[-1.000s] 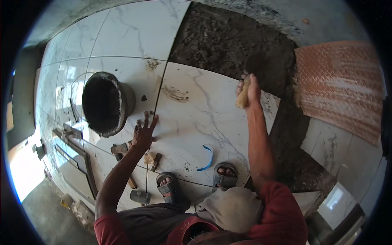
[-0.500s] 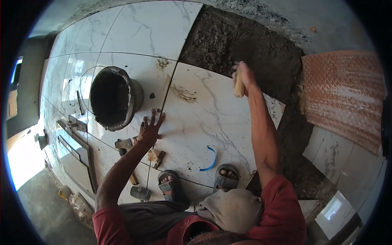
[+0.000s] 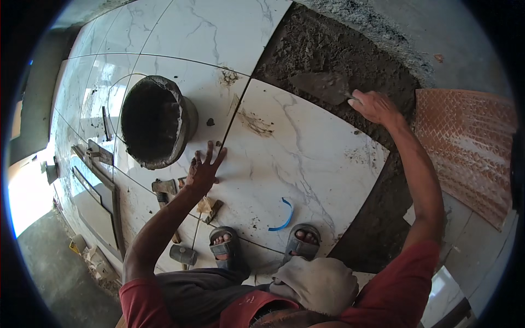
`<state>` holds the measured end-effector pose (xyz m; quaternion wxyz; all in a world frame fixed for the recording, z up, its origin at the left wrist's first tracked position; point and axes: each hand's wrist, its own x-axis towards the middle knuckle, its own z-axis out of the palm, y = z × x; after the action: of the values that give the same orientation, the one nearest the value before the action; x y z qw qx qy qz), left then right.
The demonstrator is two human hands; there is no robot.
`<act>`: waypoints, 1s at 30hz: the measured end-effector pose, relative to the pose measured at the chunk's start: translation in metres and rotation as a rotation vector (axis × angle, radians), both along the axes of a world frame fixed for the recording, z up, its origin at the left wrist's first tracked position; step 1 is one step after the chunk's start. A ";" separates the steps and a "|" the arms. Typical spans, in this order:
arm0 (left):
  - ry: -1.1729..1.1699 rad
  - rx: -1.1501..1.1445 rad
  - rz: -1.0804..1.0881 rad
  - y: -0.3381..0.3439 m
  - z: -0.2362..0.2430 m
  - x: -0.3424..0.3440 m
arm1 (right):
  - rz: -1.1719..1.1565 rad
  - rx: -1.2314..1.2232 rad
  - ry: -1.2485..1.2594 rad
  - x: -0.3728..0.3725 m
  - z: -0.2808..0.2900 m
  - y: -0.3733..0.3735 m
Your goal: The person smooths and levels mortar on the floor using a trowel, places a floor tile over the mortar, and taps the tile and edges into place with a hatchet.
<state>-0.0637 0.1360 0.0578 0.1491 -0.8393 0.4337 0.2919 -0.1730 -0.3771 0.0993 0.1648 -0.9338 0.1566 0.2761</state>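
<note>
My right hand (image 3: 373, 106) is closed on a trowel (image 3: 320, 86), whose flat blade lies on dark wet mortar (image 3: 290, 44) beside a large marbled white tile (image 3: 306, 164); the handle is mostly hidden in my fingers. My left hand (image 3: 203, 170) rests with spread fingers on the tiles, just right of a dark mortar-crusted bucket (image 3: 188, 123). Below that hand lie a hammer-like tool (image 3: 163, 186) and small scraps (image 3: 206, 210). A curved blue strip (image 3: 284, 218) is on the tile above my sandalled feet.
A patterned reddish board (image 3: 465, 147) lies along the right side, over paler tiles. A rubber mallet (image 3: 183, 254) is beside my left foot. Flat pieces and metal tools (image 3: 99, 153) lie at the left. A rough wall base (image 3: 361, 22) bounds the mortar at the top.
My right hand has moved right and turned over with the trowel, whose blade now shows on the mortar to the left of it. My left hand stays spread near the bucket.
</note>
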 end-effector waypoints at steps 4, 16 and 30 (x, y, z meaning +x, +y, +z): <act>-0.046 0.029 -0.027 0.008 -0.005 0.002 | 0.177 -0.120 0.073 0.050 -0.007 0.001; -0.012 0.005 0.022 0.004 0.002 0.000 | -0.728 0.608 0.100 0.085 -0.039 0.000; -0.064 0.004 -0.031 0.010 -0.005 -0.001 | 0.091 -0.085 0.014 0.024 0.017 0.012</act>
<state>-0.0651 0.1456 0.0527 0.1693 -0.8411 0.4412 0.2632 -0.1495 -0.3646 0.1167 0.1111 -0.9442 0.1267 0.2831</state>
